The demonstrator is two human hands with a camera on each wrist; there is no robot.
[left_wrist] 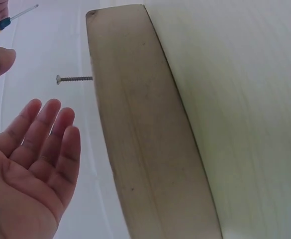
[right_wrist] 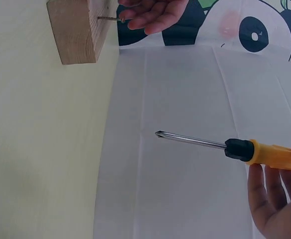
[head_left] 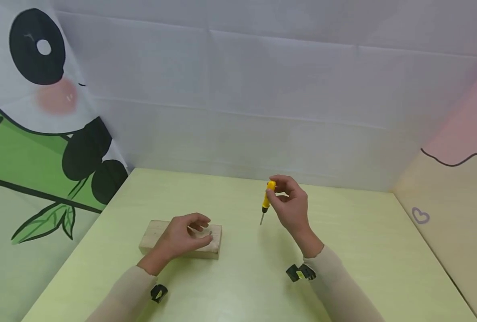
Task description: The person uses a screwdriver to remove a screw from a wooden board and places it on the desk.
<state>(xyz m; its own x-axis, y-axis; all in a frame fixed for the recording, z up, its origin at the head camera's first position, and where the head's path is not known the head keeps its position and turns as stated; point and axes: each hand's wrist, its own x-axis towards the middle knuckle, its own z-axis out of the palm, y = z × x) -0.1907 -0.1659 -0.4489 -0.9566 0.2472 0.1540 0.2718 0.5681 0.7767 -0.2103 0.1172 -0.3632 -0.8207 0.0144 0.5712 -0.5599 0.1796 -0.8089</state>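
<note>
A Phillips screwdriver [head_left: 266,200] with a yellow handle and black collar is held in my right hand [head_left: 291,208], its tip [right_wrist: 159,133] pointing down above the table. To the left, a wooden block [head_left: 156,230] lies flat. From its top, near the right end, a screw [left_wrist: 75,79] sticks up with much of its thread showing. My left hand [head_left: 183,236] hovers over the block beside that screw, fingers loosely bent and thumb apart from them. In the left wrist view a gap shows between those fingers [left_wrist: 69,149] and the screw; nothing is in the hand.
Both hands work over a pale yellow-green table [head_left: 246,286]. A whitish cloth wall [head_left: 242,103] rises behind it. Printed panels stand at either side, a panda face [head_left: 5,67] on the left and a pink and cream one [head_left: 455,192] on the right.
</note>
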